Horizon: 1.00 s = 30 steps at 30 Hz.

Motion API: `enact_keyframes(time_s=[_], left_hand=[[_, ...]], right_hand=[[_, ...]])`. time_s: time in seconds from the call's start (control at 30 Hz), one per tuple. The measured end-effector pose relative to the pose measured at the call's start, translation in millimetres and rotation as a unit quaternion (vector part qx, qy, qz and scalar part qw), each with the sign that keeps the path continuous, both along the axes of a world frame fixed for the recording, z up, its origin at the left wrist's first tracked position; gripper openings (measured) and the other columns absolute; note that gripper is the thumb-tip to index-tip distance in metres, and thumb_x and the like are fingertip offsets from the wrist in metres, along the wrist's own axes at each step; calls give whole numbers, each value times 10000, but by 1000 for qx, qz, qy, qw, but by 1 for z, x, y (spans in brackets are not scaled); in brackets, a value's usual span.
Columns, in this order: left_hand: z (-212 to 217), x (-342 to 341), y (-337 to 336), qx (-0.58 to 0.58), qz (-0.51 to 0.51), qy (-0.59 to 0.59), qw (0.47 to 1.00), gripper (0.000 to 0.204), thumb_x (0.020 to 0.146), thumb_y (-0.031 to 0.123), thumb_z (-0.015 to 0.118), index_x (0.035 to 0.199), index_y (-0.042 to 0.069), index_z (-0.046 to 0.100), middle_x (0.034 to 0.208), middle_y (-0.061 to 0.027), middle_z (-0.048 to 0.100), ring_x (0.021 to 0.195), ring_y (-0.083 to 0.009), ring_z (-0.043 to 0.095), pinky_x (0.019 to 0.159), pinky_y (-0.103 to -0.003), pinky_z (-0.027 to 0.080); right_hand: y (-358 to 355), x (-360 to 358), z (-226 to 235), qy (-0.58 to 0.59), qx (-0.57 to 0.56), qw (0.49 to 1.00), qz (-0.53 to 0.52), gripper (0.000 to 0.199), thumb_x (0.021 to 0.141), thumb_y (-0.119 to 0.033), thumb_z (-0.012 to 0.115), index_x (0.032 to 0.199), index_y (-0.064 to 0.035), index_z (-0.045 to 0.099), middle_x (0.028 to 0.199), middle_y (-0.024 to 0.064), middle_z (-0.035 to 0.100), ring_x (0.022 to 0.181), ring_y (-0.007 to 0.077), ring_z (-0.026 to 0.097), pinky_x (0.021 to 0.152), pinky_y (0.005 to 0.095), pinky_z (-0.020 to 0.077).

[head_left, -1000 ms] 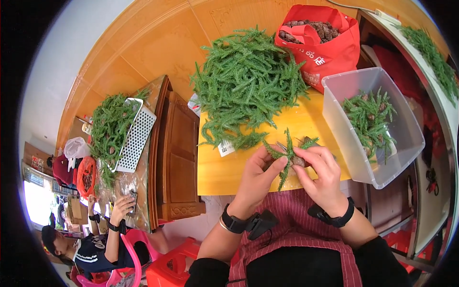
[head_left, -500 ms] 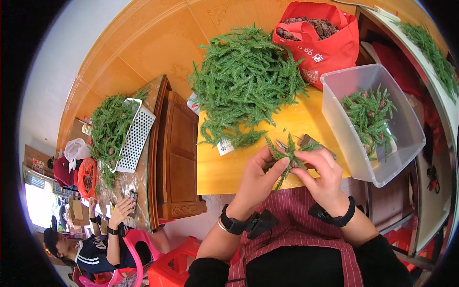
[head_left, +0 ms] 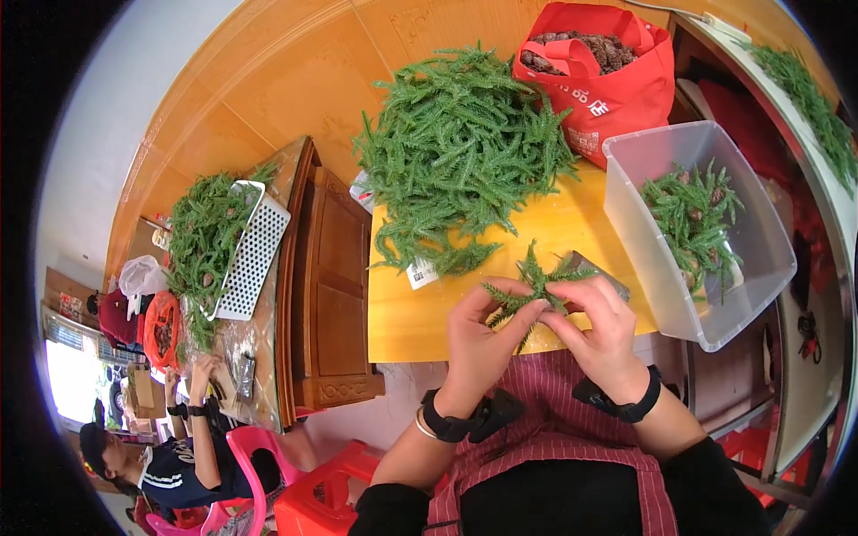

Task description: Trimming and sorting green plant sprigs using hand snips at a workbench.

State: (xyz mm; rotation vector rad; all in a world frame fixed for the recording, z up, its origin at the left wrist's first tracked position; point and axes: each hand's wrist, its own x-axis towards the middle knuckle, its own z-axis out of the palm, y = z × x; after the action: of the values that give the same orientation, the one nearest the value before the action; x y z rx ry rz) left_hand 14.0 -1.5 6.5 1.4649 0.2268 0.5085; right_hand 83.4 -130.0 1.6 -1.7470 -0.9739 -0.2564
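Between my two hands is a small green artificial pine sprig, its needled tips fanning out above and below the fingers. My left hand pinches it from the left. From the right, my right hand closes on the same sprig with thumb and fingertips. Where the stems meet, my fingers hide the middle. A dark flat block lies on the yellow table just behind my right fingers. Farther back, a large heap of loose pine sprigs covers much of the table.
A clear plastic bin with sprigs and pine cones stands at the right. Behind it is a red bag of pine cones. At the left, a person works at another table with a white perforated basket and more greenery.
The sprig has turned in my fingers, its tips now pointing differently. My hands stay nearly in place. At the left, the other person's hands have drawn back together.
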Motion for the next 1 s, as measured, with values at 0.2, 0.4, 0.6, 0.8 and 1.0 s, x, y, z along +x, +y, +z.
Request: enact_keyframes(time_s=[0.2, 0.4, 0.6, 0.8, 1.0], left_hand=[[-3, -4, -1, -20, 30, 45, 998, 187, 732, -6, 674, 893, -16, 580, 869, -43, 602, 806, -87, 564, 703, -210, 459], [-8, -3, -1, -12, 5, -37, 999, 254, 717, -19, 681, 928, 14, 544, 912, -37, 575, 802, -98, 567, 707, -220, 470], [-8, -4, 2, 47, 9, -31, 998, 248, 703, -19, 691, 905, 17, 551, 884, -39, 582, 803, -96, 567, 700, -221, 476], [-13, -9, 7, 119, 24, -25, 992, 241, 687, -7, 706, 881, 13, 564, 858, -40, 597, 781, -90, 570, 686, -218, 477], [-10, -12, 6, 151, -24, -29, 988, 239, 667, -21, 713, 849, 19, 564, 860, -55, 597, 792, -106, 570, 707, -229, 469]], right_hand=[[3, 0, -1, 4, 16, 1000, 15, 346, 638, 24, 717, 950, -19, 575, 856, 101, 565, 732, 192, 573, 581, 255, 514], [2, -4, 2, 34, 27, 998, 35, 345, 683, 38, 660, 1008, -35, 568, 910, 101, 536, 716, 187, 593, 606, 258, 526], [-4, -4, 5, 52, -8, 996, 70, 364, 683, 83, 621, 1027, -20, 560, 951, 116, 532, 816, 204, 574, 626, 255, 539], [-12, 8, 20, 4, -62, 992, 106, 315, 701, 76, 541, 998, -20, 582, 911, 130, 574, 811, 272, 571, 680, 320, 490], [-4, 17, 45, -37, -40, 993, 107, 228, 692, 24, 568, 913, -24, 591, 915, 121, 594, 800, 267, 561, 764, 334, 435]])
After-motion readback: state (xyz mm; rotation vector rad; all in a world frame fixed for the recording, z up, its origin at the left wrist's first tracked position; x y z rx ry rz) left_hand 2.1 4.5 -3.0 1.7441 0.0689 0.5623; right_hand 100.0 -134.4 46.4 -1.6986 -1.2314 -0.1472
